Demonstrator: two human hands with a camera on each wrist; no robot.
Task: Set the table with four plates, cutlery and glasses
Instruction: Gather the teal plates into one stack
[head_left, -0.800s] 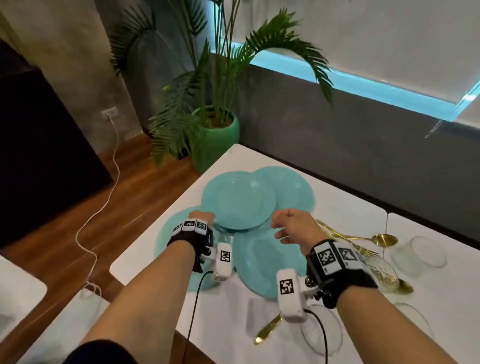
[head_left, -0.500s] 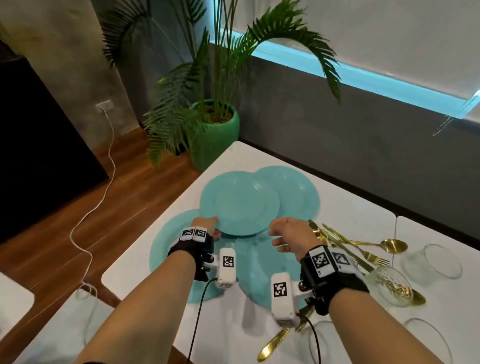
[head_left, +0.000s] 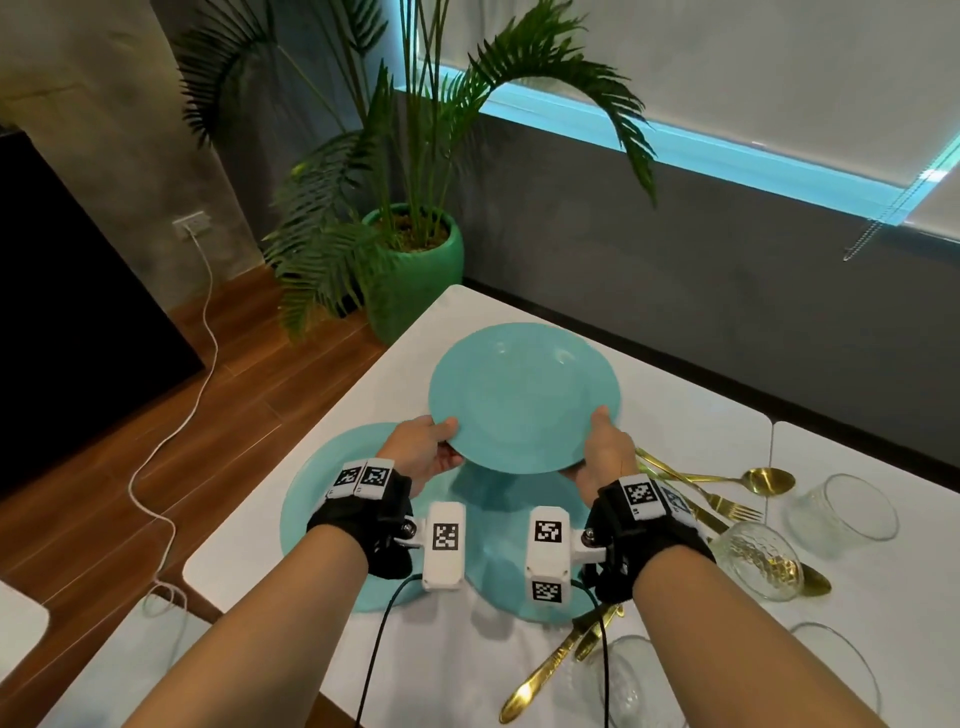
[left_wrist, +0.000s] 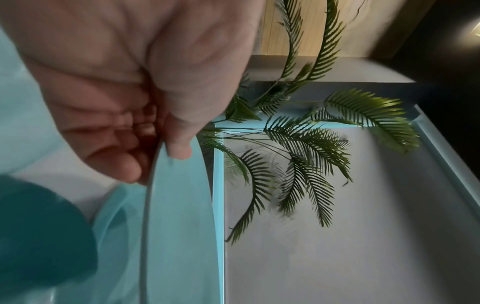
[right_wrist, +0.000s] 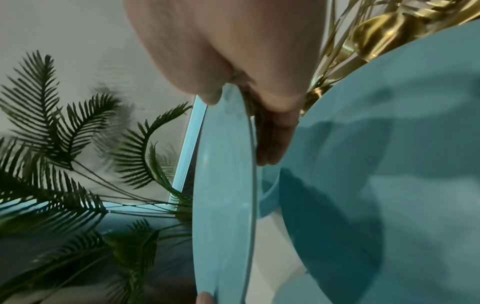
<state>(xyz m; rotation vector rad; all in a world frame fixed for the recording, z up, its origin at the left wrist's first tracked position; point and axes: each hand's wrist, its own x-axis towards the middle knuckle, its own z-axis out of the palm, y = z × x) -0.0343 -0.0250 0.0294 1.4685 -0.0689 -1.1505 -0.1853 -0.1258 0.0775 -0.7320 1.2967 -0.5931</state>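
I hold one teal plate (head_left: 524, 397) with both hands, lifted above the white table (head_left: 685, 415). My left hand (head_left: 428, 447) grips its near left rim and my right hand (head_left: 602, 447) its near right rim. In each wrist view the thumb lies on top of the plate (left_wrist: 179, 226) (right_wrist: 223, 185) and the fingers curl beneath. Two more teal plates lie below, one at the left (head_left: 322, 493) and one (head_left: 498, 551) under my wrists. Gold cutlery (head_left: 727, 506) and a gold knife (head_left: 550, 670) lie to the right. Clear glasses (head_left: 844, 509) (head_left: 758, 561) stand beyond them.
A palm in a green pot (head_left: 421, 265) stands on the floor past the table's far left corner. A white cable (head_left: 171, 441) trails across the wooden floor at left. Two more glasses (head_left: 639, 680) (head_left: 841, 670) sit by the near right edge. A grey wall runs behind the table.
Both hands have taken hold of the top plate by its near rim and raised it off the pile. The other plates stay on the table.
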